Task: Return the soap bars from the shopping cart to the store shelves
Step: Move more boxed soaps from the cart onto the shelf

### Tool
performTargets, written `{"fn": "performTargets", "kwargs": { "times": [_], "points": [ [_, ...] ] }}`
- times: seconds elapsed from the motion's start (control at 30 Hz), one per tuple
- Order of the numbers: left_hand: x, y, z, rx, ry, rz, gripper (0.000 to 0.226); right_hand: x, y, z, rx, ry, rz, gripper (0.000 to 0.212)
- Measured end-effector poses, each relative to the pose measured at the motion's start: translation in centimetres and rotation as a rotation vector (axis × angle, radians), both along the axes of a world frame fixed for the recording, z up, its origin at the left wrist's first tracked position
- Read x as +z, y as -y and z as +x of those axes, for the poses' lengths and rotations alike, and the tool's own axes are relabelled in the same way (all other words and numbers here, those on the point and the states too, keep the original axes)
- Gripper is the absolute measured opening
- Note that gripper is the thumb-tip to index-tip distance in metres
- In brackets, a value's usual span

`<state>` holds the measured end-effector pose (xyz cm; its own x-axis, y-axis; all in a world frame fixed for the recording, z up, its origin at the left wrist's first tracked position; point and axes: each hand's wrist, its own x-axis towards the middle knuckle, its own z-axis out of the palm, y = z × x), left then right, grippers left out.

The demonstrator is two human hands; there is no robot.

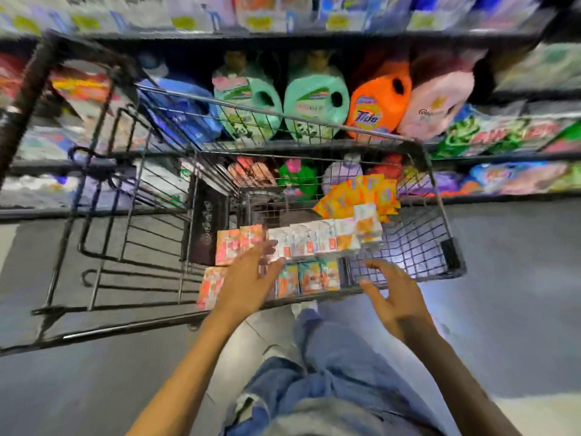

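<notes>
Several boxed soap bars lie in rows in the black wire shopping cart (437, 196): pink-orange boxes (234, 245) at the left, white boxes (309, 242) in the middle, teal boxes (309, 276) along the near side. My left hand (251, 278) reaches over the near rim with straight fingers, just above the pink and white boxes, holding nothing. Over the cart's bare wire floor at the right hovers my right hand (393, 294), fingers spread and empty. The whole view is motion-blurred.
A yellow-orange packet (355, 193) lies at the cart's far right. Store shelves behind carry green jugs (314, 99), an orange Tide jug (375, 105), a pink jug (437, 102) and a blue jug (185, 111). A second black cart frame (103, 221) stands left. Grey floor lies right.
</notes>
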<state>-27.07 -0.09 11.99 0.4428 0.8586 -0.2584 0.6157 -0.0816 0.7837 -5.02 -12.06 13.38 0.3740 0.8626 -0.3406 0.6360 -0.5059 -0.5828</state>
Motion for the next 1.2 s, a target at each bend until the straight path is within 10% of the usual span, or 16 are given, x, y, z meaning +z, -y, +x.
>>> {"fn": "performTargets", "kwargs": {
  "times": [0.57, 0.77, 1.07, 1.2],
  "points": [
    [-19.2, -3.5, 11.1, -0.002, -0.488, -0.706, 0.037, -20.9, -11.4, 6.1, 0.096, -0.218, -0.81, 0.047],
    [-23.1, -1.5, 12.1, 0.271, -0.559, -0.493, 0.053, -25.8, -10.9, 5.7, -0.113, -0.374, -0.808, 0.014],
    [-23.3, -1.4, 13.2, 0.283, -0.581, -0.499, 0.055, -27.5, -11.0, 4.3, -0.398, -0.668, -0.617, 0.045],
    [-24.1, -1.2, 14.9, 0.659, -0.432, -0.593, 0.051, -27.8, -10.7, 4.5, -0.434, -0.691, -0.521, 0.047]
  ]
}}
